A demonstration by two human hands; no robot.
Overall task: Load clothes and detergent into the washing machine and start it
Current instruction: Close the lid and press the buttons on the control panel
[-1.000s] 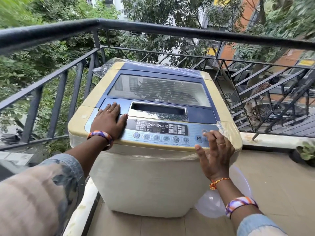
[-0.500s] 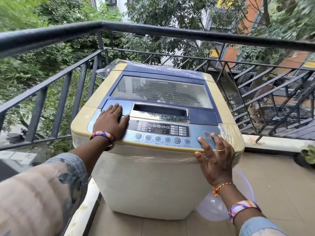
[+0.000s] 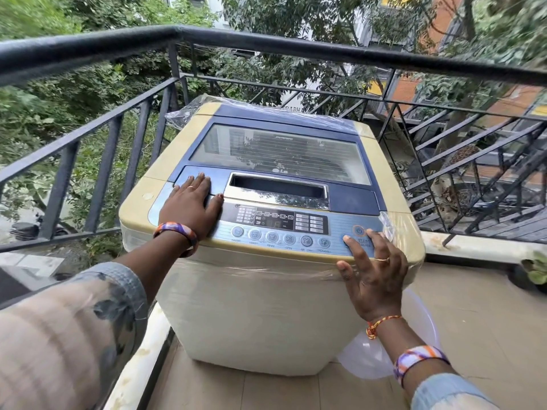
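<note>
The washing machine [image 3: 266, 232] stands in the balcony corner, close against the black railing [image 3: 97, 149] — a cream top-loader with a blue lid, closed, its glass window reflecting trees, clear plastic wrap clinging to its sides. The left hand [image 3: 189, 207] lies flat, fingers straight, on the lid's near left corner. The right hand [image 3: 371, 269] spreads open at the control panel [image 3: 281, 229] — fingertips on the start button, gripping nothing.
</note>
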